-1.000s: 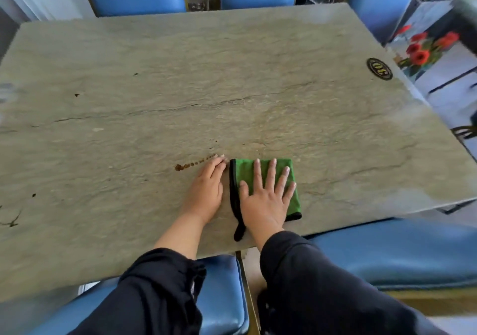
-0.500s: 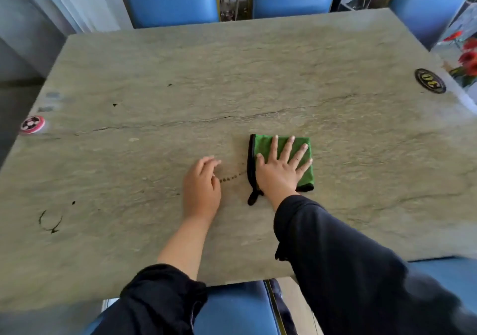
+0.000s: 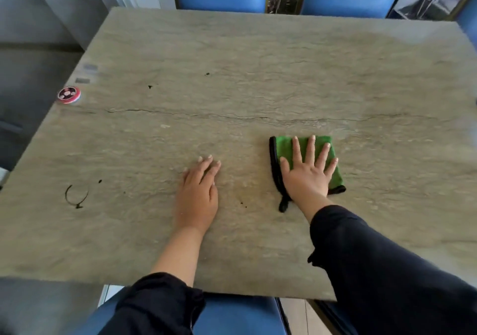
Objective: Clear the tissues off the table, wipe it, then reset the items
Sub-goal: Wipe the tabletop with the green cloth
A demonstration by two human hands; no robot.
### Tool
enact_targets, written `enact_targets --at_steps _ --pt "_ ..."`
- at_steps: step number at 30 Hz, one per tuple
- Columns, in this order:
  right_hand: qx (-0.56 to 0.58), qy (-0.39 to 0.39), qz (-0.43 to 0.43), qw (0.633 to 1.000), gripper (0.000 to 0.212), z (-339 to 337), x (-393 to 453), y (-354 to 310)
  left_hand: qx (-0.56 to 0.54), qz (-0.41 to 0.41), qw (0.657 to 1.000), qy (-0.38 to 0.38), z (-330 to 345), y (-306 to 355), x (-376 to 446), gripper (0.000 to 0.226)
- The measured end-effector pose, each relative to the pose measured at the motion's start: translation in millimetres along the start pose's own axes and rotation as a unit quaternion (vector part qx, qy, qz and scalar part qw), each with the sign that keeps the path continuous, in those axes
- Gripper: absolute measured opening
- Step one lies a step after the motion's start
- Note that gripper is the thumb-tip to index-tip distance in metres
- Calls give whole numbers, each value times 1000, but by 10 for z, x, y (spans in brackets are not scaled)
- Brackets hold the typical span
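**At a stone-topped table, a trail of brown spots was wiped away**

Across the table (image 3: 258, 71), seen from the head camera, the work was found well into its wiping stage. At the far left edge a small round red-and-white disc (image 3: 69, 94) was seen, its markings too blurred to be read, and two grey patches behind it could not be identified. Nearer the front left, a dark ring-shaped mark (image 3: 76, 197) and a few black specks were left on the stone. The left hand (image 3: 197, 195) was laid flat on the bare surface, fingers together and extended, nothing gripped. The line of brown droplets visible beside that hand half a second earlier was no longer to be seen, and the green cloth (image 3: 333, 154), folded and edged in black, had been carried rightwards, well apart from the left hand. The cloth was pinned under the right hand (image 3: 307, 177), fingers spread wide and pressed down rather than curled around it.

No tissues were seen on the table, so clearing was judged done; the ring mark suggested that wiping was unfinished. The table's right edge and the items to be reset were cut off from view.
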State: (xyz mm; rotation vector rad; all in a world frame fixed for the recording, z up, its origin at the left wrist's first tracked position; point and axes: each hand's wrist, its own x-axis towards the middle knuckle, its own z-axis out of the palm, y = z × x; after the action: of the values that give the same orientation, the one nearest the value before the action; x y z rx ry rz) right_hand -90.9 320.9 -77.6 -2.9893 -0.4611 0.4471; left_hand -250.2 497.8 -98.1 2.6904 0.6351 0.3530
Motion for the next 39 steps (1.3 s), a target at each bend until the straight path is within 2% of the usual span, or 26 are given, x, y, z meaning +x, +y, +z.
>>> enact_targets --at_steps 2,6,8,10,12,15,17,19,20,23,25,26,28,30,32,34,36,39 --pt "2 9 -28 1000 63 65 -55 -374 -48 -17 999 11 -27 15 -3 56" --pt "-18 8 -198 980 63 267 -664 -768 -105 -25 994 22 -63 16 -10 60" --pt "-31 7 -271 962 61 363 -1024 -627 -115 -30 993 14 -78 7 -19 62" --pt "-49 12 -304 951 60 390 -1162 -258 -116 -29 993 8 -76 7 -19 62" --pt "-67 28 -255 964 60 342 -1089 144 -104 -25 994 8 -52 -1 -9 60" --pt "-35 34 -79 996 62 209 -848 418 -67 -2 997 26 11 -32 8 52" --pt "8 28 31 999 63 185 -732 286 -51 7 998 33 47 -47 18 52" --pt "26 25 71 997 65 213 -763 -5 -40 13 998 42 59 -52 18 50" --pt "21 27 44 998 65 259 -849 -157 -38 15 998 45 58 -50 17 48" --pt "-3 29 -150 988 62 421 -1300 -387 -41 23 998 46 43 -40 9 46" --pt "-26 26 -245 969 61 499 -1517 -217 -48 18 998 32 15 -31 -7 45" --pt "-35 31 -257 965 61 512 -1563 -74 -53 13 998 28 5 -23 -3 45" --pt "-34 38 -196 979 61 463 -1560 213 -60 0 998 19 -12 11 2 44" --pt "-9 30 -65 997 62 380 -1414 367 -55 -9 998 20 -10 42 -7 44" --pt "26 22 50 998 64 278 -1162 307 -48 -15 998 28 1 79 5 44" --pt "52 16 109 993 66 200 -903 98 -54 -31 997 34 16 100 40 43" --pt "34 14 66 997 65 191 -747 -161 -60 -49 996 47 7 122 106 42" --pt "-21 23 -142 989 59 239 -731 -321 -62 -48 995 63 10 197 224 49"
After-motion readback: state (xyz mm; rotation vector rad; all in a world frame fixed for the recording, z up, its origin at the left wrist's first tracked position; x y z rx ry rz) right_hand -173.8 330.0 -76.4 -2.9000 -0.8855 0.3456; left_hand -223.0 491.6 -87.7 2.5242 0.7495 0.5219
